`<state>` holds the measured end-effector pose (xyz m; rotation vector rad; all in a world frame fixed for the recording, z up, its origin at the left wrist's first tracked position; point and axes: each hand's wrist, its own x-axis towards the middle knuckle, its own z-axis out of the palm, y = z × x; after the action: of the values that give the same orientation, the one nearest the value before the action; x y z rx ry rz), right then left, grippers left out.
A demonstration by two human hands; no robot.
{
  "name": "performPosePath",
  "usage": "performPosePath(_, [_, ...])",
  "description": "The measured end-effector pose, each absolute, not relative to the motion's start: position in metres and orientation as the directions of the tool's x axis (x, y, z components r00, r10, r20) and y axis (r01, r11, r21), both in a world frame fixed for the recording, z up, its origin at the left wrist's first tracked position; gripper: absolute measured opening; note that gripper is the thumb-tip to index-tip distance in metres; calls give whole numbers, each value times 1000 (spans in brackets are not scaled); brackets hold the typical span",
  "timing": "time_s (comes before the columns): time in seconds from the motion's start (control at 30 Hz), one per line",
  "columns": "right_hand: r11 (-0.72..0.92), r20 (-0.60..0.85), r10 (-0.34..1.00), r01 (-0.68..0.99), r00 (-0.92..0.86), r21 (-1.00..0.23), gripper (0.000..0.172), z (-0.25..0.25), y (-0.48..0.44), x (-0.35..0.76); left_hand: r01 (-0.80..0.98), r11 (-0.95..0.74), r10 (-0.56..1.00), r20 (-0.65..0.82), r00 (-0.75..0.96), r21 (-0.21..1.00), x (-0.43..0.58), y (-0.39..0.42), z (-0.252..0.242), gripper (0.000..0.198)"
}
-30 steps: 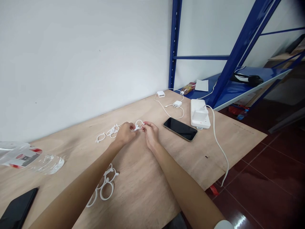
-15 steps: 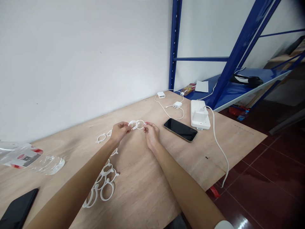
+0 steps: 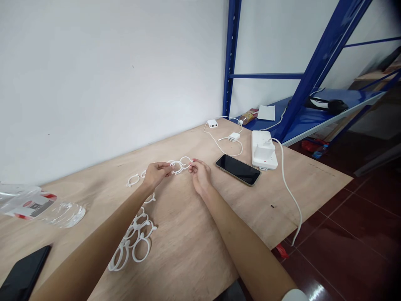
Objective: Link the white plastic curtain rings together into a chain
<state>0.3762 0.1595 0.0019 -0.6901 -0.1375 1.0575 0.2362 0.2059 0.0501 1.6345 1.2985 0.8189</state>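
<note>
Between my two hands stretches a short chain of white plastic rings (image 3: 178, 168), linked through one another, each with a small knob-like tab. My left hand (image 3: 158, 173) pinches the chain's left end between thumb and fingertips. At the right end, my right hand (image 3: 200, 174) grips a ring near its tab with closed fingertips. More loose white rings (image 3: 141, 249) lie in a heap by my left forearm, which partly hides them. Beyond my left wrist rests a single white ring (image 3: 133, 180), with another partly covered by the hand.
Right of my hands lies a phone (image 3: 238, 169), beside a white power strip (image 3: 264, 161) with a trailing cable. White chargers (image 3: 234, 136) sit behind. A clear bottle (image 3: 40, 207) and a dark phone (image 3: 25, 271) are at left. Blue shelving (image 3: 230, 62) stands beyond the wooden table (image 3: 194, 242).
The linked rings have shifted and turned slightly between my fingers, the right ring tilting upward. Both hands stay in nearly the same place, still gripping the chain.
</note>
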Motion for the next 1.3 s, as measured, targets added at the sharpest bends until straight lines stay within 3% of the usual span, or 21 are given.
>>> performPosePath(0.23, [302,-211,838,-750,503,-588,18,2,159,375,498,-127,968,-3,251,858,231,206,53,37])
performPosePath(0.47, [280,-205,851,-748,484,-601,17,4,159,374,688,-340,933,138,332,642,240,201,59,32])
performPosePath(0.73, [271,-209,851,-745,481,-610,17,5,158,374,688,-527,841,189,507,499,266,190,58,17])
performPosePath(0.87, [284,-203,839,-726,504,-627,17,6,159,373,690,-494,859,176,480,530,264,193,60,5])
performPosePath(1.07, [273,-191,838,-696,511,-664,19,6,157,369,618,-344,929,160,334,707,248,196,64,11])
performPosePath(1.17, [259,-181,844,-679,505,-687,15,7,156,368,504,-220,963,102,251,835,239,198,59,21])
performPosePath(1.3, [245,-157,851,-643,501,-725,12,8,155,367,244,-48,981,1,192,969,234,196,53,20])
